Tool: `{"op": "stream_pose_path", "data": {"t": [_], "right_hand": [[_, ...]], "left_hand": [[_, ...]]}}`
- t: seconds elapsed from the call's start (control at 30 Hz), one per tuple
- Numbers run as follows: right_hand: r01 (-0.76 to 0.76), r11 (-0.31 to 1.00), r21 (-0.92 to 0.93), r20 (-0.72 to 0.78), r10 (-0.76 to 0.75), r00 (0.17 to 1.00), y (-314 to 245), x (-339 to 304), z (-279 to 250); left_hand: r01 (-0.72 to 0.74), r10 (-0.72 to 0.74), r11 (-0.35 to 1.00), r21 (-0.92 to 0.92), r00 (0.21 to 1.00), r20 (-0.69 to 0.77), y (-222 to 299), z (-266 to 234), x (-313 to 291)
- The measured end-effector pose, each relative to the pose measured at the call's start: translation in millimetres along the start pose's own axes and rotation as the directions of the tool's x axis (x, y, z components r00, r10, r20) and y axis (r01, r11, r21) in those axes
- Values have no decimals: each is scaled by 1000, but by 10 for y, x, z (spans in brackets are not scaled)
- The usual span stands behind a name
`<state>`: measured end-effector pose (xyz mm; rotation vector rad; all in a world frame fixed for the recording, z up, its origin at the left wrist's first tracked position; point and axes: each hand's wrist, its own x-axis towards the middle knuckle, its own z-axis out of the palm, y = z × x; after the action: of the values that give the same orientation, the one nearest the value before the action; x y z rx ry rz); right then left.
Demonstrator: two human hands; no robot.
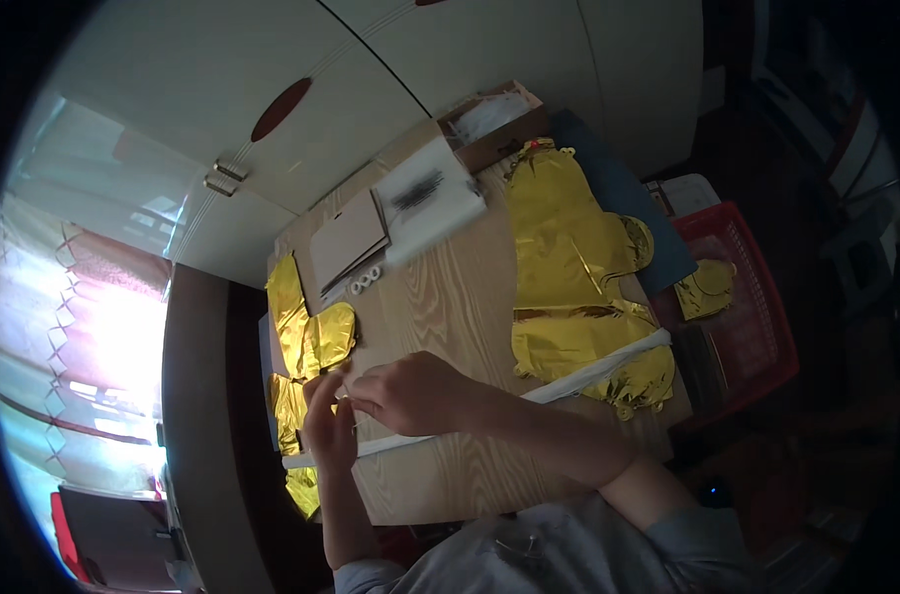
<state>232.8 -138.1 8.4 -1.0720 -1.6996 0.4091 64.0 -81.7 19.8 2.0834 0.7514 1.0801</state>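
Observation:
My left hand (329, 426) and my right hand (410, 392) meet over the left side of the wooden table. The fingers of both are pinched close together around something small and pale that I cannot make out. Just beyond and beside the left hand lies gold foil (328, 335), in flat shapes like uninflated foil balloons, along the table's left edge. A long white strip (608, 366) runs across the near part of the table, passing under my right forearm. To the right, a larger flat gold foil piece (561, 243) is spread out, partly under the strip's right end.
At the back are thin grey-brown boards (349, 236), small white rings (366, 280), a white sheet with a dark patch (433, 203) and an open cardboard box (504, 139). A red plastic basket (781, 307) with more gold foil (705, 292) stands right of the wooden table (440, 287).

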Motion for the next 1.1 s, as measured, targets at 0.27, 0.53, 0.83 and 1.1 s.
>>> {"op": "stream_pose_path", "data": {"t": [0.27, 0.53, 0.83, 1.1], "right_hand": [[-15, 999, -31, 101, 18, 995, -116, 6, 325], [-33, 999, -15, 229, 35, 973, -20, -172, 927], [-95, 986, -135, 254, 127, 959, -3, -149, 1225], [-109, 981, -162, 297, 154, 942, 260, -212, 1445]], "left_hand": [[265, -37, 343, -901, 962, 269, -339, -556, -475], [-12, -10, 999, 40, 862, 507, -724, -934, -529], [11, 3, 999, -52, 962, 272, -1179, -709, -679], [430, -315, 590, -684, 902, 295, -1238, -714, -728]]}}
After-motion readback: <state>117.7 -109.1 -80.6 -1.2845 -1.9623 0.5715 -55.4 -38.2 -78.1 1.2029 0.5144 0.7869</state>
